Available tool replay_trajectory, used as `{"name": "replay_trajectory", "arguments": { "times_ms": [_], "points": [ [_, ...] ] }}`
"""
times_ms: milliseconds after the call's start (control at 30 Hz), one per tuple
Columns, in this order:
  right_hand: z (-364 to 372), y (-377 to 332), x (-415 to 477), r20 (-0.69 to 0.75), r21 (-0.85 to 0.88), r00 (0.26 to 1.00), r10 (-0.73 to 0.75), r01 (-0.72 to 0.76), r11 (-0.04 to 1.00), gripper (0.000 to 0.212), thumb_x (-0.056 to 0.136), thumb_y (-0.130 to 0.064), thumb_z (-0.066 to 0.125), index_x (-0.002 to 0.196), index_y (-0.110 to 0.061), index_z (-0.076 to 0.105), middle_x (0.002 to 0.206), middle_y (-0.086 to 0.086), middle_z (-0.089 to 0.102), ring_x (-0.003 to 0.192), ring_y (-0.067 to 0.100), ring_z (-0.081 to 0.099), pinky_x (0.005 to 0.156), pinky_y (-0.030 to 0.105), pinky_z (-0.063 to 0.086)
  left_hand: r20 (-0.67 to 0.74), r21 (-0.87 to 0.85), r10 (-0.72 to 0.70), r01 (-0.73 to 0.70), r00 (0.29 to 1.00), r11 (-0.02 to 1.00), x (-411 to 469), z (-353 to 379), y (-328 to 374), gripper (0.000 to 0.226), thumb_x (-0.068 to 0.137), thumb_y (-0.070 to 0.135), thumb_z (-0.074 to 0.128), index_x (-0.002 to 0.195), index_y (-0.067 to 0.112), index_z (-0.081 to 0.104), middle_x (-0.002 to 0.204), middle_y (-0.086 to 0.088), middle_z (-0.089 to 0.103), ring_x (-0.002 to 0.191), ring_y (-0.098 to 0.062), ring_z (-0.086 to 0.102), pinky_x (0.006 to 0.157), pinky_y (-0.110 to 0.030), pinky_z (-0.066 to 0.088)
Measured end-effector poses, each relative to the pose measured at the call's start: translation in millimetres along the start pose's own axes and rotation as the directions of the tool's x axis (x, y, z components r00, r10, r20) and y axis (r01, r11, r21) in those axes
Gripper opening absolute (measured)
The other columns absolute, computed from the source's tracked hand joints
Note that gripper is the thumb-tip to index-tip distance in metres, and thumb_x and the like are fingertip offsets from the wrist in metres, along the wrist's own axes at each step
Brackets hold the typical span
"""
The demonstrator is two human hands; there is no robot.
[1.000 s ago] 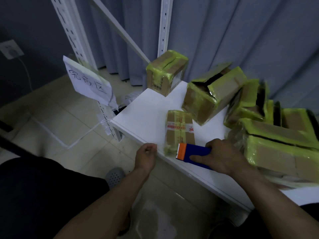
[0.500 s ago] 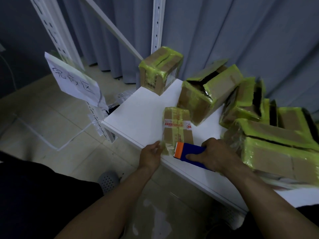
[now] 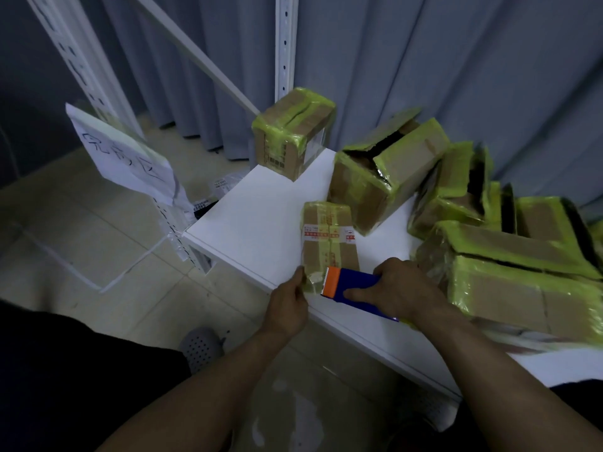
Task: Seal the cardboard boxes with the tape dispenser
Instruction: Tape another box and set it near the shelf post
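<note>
A small flat cardboard box (image 3: pixel 328 238) wrapped in yellow-green tape lies near the front edge of the white shelf (image 3: pixel 257 216). My right hand (image 3: pixel 403 288) grips a blue tape dispenser (image 3: pixel 354 283) with an orange head, pressed at the box's near end. My left hand (image 3: pixel 288 303) pinches the box's near left corner, where loose tape shows. An open box (image 3: pixel 385 177) with raised flaps stands just behind. A taped box (image 3: pixel 293 132) sits at the shelf's far corner.
Several more yellow-taped boxes (image 3: pixel 509 256) pile up on the right of the shelf. White rack uprights (image 3: pixel 285 44) and a diagonal brace rise behind. A paper sign (image 3: pixel 124 158) hangs on the left upright. Grey curtains hang behind; the tiled floor and a grey shoe (image 3: pixel 200 347) lie below.
My left hand moved from the shelf edge to the box's near corner and took hold there. The right hand with the dispenser stayed at the box's near end.
</note>
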State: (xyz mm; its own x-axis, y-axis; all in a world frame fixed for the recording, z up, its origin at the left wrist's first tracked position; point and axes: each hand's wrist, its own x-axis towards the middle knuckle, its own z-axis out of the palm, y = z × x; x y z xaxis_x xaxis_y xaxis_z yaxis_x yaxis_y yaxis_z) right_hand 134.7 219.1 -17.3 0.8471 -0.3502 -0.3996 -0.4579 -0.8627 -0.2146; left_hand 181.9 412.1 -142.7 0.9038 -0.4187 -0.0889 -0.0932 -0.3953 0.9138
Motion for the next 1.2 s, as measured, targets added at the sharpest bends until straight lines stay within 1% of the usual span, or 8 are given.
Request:
{"name": "replay_trajectory", "arguments": {
  "times_ms": [100, 200, 267, 367, 500, 933, 1133, 1200],
  "points": [
    [-1.2, 0.5, -1.1, -0.013, 0.013, 1.0, -0.01, 0.01, 1.0, 0.062, 0.071, -0.075, 0.074, 0.085, -0.015, 0.065, 0.074, -0.001, 0.066, 0.068, 0.013, 0.065, 0.055, 0.026, 0.052, 0.096, 0.02, 0.1, -0.103, 0.99, 0.994, 1.9, -14.9, 1.5, 0.055, 0.1, 0.017, 0.056, 0.141, 0.048, 0.036, 0.134, 0.019, 0.055, 0.121, 0.004, 0.053, 0.095, -0.002, 0.039],
    [-1.3, 1.5, -1.4, -0.026, 0.022, 1.0, -0.015, 0.015, 1.0, 0.063, 0.072, -0.075, 0.074, 0.089, -0.014, 0.067, 0.077, 0.0, 0.067, 0.069, 0.013, 0.066, 0.06, 0.03, 0.058, 0.142, 0.244, 0.336, -0.362, 0.931, 0.9, 7.4, -26.8, -9.5, 0.071, 0.096, 0.025, 0.064, 0.156, 0.032, 0.026, 0.162, 0.012, 0.024, 0.149, -0.006, 0.022, 0.113, -0.019, 0.029],
    [-0.8, 2.7, -1.7, -0.033, 0.027, 0.999, -0.014, 0.015, 1.0, 0.064, 0.072, -0.075, 0.074, 0.089, -0.014, 0.069, 0.077, 0.0, 0.068, 0.07, 0.014, 0.067, 0.064, 0.032, 0.06, 0.179, 0.432, 0.484, -0.51, 0.857, 0.744, 19.4, -34.2, -14.1, 0.057, 0.095, 0.036, 0.066, 0.148, 0.03, 0.045, 0.159, 0.009, 0.032, 0.15, -0.013, 0.021, 0.112, -0.028, 0.034],
    [-0.3, 4.5, -1.2, -0.035, 0.02, 0.999, -0.022, 0.023, 1.0, 0.064, 0.072, -0.076, 0.073, 0.088, -0.014, 0.069, 0.077, 0.001, 0.069, 0.069, 0.013, 0.067, 0.064, 0.032, 0.06, 0.231, 0.509, 0.581, -0.606, 0.78, 0.611, 39.1, -45.3, -5.8, 0.042, 0.082, 0.031, 0.08, 0.123, 0.027, 0.071, 0.137, 0.007, 0.059, 0.136, -0.021, 0.047, 0.095, -0.039, 0.056],
    [-1.4, 5.9, -1.5, -0.032, 0.044, 0.999, -0.038, 0.04, 0.998, 0.061, 0.072, -0.075, 0.074, 0.084, -0.015, 0.068, 0.076, -0.001, 0.069, 0.068, 0.012, 0.067, 0.064, 0.032, 0.06, 0.229, 0.531, 0.596, -0.611, 0.77, 0.587, 46.5, -43.5, -4.6, 0.04, 0.074, 0.024, 0.086, 0.113, 0.024, 0.075, 0.124, 0.006, 0.068, 0.12, -0.023, 0.061, 0.077, -0.04, 0.062],
    [-10.6, 10.5, -4.8, 0.003, -0.003, 0.996, -0.094, 0.094, 0.996, 0.064, 0.064, -0.076, 0.08, 0.092, -0.019, 0.07, 0.084, -0.005, 0.07, 0.072, 0.008, 0.067, 0.068, 0.031, 0.062, 0.157, 0.399, 0.461, -0.483, 0.874, 0.779, 19.6, -68.3, -21.4, 0.045, 0.09, 0.011, 0.072, 0.133, 0.022, 0.063, 0.134, 0.008, 0.061, 0.115, -0.008, 0.062, 0.097, -0.03, 0.054],
    [-2.0, 11.1, 4.1, 0.052, -0.022, 0.995, -0.083, 0.084, 0.996, 0.068, 0.06, -0.079, 0.077, 0.09, -0.018, 0.071, 0.08, -0.003, 0.07, 0.073, 0.012, 0.068, 0.071, 0.037, 0.064, 0.287, 0.633, 0.493, -0.548, 0.822, 0.547, 2.8, -68.2, -11.8, 0.076, 0.077, 0.007, 0.082, 0.142, 0.03, 0.05, 0.133, -0.003, 0.061, 0.104, -0.019, 0.066, 0.074, -0.028, 0.058],
    [-0.4, 11.3, 4.4, 0.053, -0.027, 0.995, -0.085, 0.087, 0.996, 0.069, 0.061, -0.079, 0.077, 0.093, -0.018, 0.071, 0.082, -0.003, 0.069, 0.075, 0.013, 0.067, 0.072, 0.037, 0.063, 0.284, 0.648, 0.521, -0.562, 0.805, 0.515, 2.2, -65.3, -5.0, 0.065, 0.077, 0.023, 0.083, 0.137, 0.028, 0.058, 0.133, -0.003, 0.059, 0.111, -0.021, 0.064, 0.074, -0.029, 0.059]
  ]
}}
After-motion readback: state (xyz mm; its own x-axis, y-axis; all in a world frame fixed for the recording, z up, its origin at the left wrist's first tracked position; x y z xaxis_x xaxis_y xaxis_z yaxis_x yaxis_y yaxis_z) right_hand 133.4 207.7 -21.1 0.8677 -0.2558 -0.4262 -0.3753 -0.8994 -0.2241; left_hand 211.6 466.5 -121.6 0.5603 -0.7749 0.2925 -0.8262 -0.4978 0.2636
